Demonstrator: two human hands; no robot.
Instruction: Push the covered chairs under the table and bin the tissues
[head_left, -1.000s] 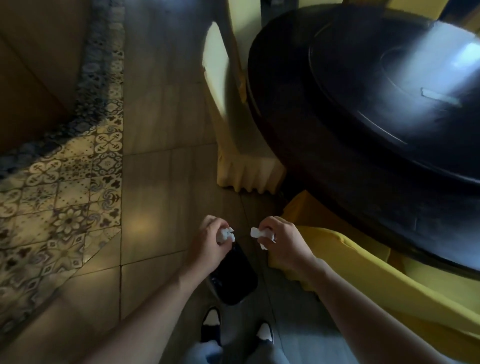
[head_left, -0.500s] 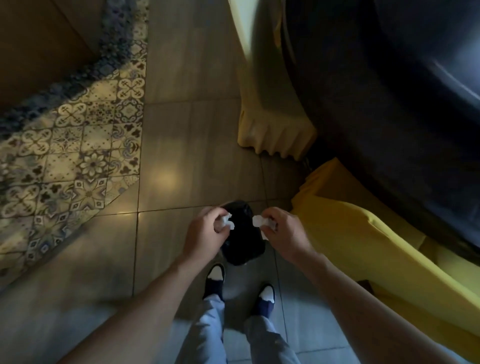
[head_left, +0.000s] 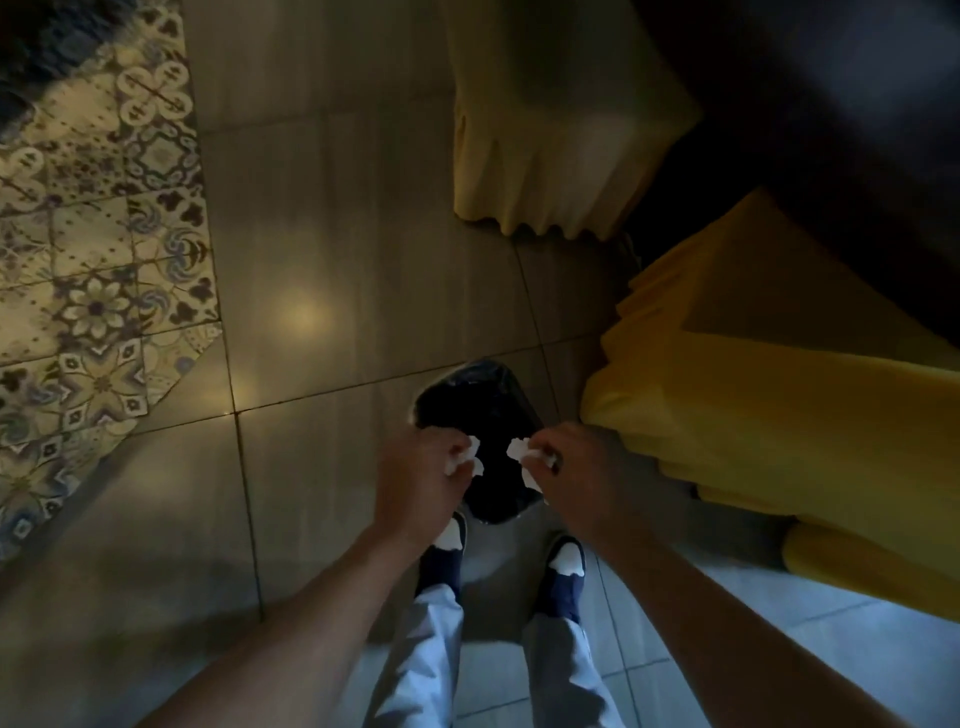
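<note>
Swung down off the tabletop (head_left: 831, 130) and closed in, now square over the black-lined bin (head_left: 475, 410) on the floor ahead of the shoes. Left hand (head_left: 415, 480) pinching one crumpled tissue (head_left: 464, 457), right hand (head_left: 574, 475) pinching another (head_left: 518, 449), both just above the opening. Feather-light, soft, crushable; fingertip grip enough, likely to flutter once loosed, so best dropped low.

Bin (head_left: 475, 415) mouth open on the floor (head_left: 337, 234), unobstructed from above. Yellow covered chair (head_left: 753, 415) crowds its right side. Pale covered chair (head_left: 561, 130) stands beyond. Left floor clear to patterned tiles (head_left: 93, 260).
</note>
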